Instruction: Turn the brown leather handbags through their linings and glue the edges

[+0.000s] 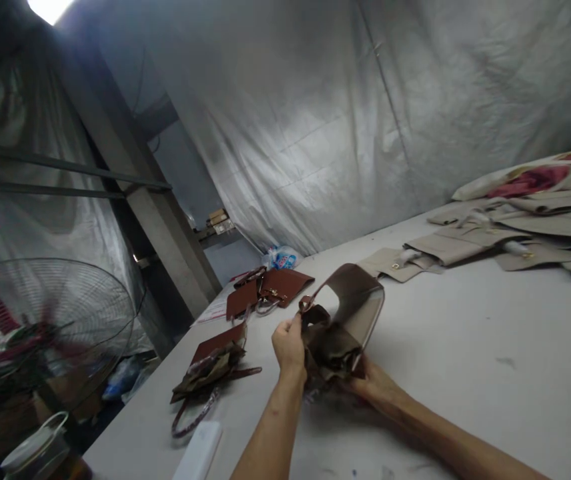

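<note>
Above the white table (440,340) I hold a brown handbag (360,293) with dark olive lining cloth bunched at its lower part. My left hand (289,345) grips its left edge, thumb and fingers closed near a small brown strap loop. On the lower right side my right hand (369,383) is closed around the bag's edge, with some fingers hidden behind or beneath it. To the left lies another brown bag (218,350) with similar lining and a plastic-wrapped handle (195,413). Farther back are more brown bag pieces (285,285) with metal fittings.
Beige bag pieces (470,243) are heaped at the back right beside pinkish cloth (530,181). A white box-like object (199,450) lies at the near left edge, by a lidded jar (40,450). A large fan (45,333) stands left. Silvery sheeting (315,133) hangs behind.
</note>
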Demonstrator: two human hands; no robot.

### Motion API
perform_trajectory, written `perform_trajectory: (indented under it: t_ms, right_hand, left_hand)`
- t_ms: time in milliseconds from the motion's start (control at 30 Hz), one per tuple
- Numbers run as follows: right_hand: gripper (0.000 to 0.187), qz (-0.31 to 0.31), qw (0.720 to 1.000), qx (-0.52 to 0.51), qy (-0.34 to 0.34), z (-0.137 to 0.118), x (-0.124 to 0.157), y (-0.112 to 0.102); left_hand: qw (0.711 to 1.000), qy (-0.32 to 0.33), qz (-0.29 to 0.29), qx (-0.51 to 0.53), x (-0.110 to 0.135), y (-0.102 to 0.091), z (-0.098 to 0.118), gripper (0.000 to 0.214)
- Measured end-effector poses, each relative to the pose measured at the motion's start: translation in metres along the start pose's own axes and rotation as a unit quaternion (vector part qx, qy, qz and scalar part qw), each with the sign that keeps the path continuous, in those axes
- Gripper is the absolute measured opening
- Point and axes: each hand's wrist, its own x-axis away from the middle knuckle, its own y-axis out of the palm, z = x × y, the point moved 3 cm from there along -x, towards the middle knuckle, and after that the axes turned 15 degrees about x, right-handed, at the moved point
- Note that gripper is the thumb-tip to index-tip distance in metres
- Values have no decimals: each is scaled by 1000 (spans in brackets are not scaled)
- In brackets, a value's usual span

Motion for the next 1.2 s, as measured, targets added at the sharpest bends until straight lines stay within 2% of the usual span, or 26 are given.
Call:
perform_trajectory:
  t_ms: [33, 133, 267, 333, 400, 467, 567, 633, 700, 800, 867, 933, 1000, 1100, 1200]
  right_hand:
    - [52, 10, 999, -29, -15, -4, 2, -5]
    - [60, 29, 993, -94, -67, -21, 19, -16]
    - [94, 42, 996, -35, -71, -47, 68, -17]
    - [103, 90, 994, 1, -61, -56, 98, -18]
    - [99, 173, 983, 17, -53, -59, 126, -24]
    - [87, 235, 971, 34, -38, -56, 147, -38]
    - [59, 238, 966, 104, -5, -44, 164, -71]
    - [47, 209, 964, 162, 8, -41, 170, -94]
    - [46, 165, 968, 188, -1, -46, 175, -110]
    - [47, 119, 972, 199, -31, -67, 184, -116]
    - [48, 123, 972, 192, -57, -82, 189, -112]
    - [47, 131, 971, 184, -71, -94, 191, -105]
    - [42, 131, 970, 192, -76, -101, 192, -97]
    - [38, 124, 963, 212, -110, -106, 191, -88]
    - [40, 121, 961, 214, -127, -104, 190, -82]
  left_hand:
    - [996, -23, -8, 86, 13, 3, 7, 41]
    - [951, -103, -24, 290, 52, 9, 29, 36]
    - [910, -142, -36, 387, 98, 6, 60, 37]
    - [896, -154, -51, 413, 119, 3, 75, 40]
    - [880, -172, -69, 437, 140, 1, 86, 42]
    - [863, -199, -89, 455, 162, 0, 92, 40]
    - [851, -237, -111, 456, 189, -3, 91, 34]
    - [855, -245, -126, 439, 199, -11, 81, 33]
    - [873, -245, -145, 396, 202, -25, 65, 34]
    - [928, -232, -161, 243, 191, -54, 36, 46]
    - [961, -200, -148, 123, 180, -72, 27, 58]
    - [980, -145, -128, 44, 171, -83, 32, 68]
    - [989, -80, -122, 6, 167, -84, 48, 71]
    - [989, 8, -150, -11, 167, -70, 74, 67]
    - [982, 68, -174, -11, 169, -51, 84, 64]
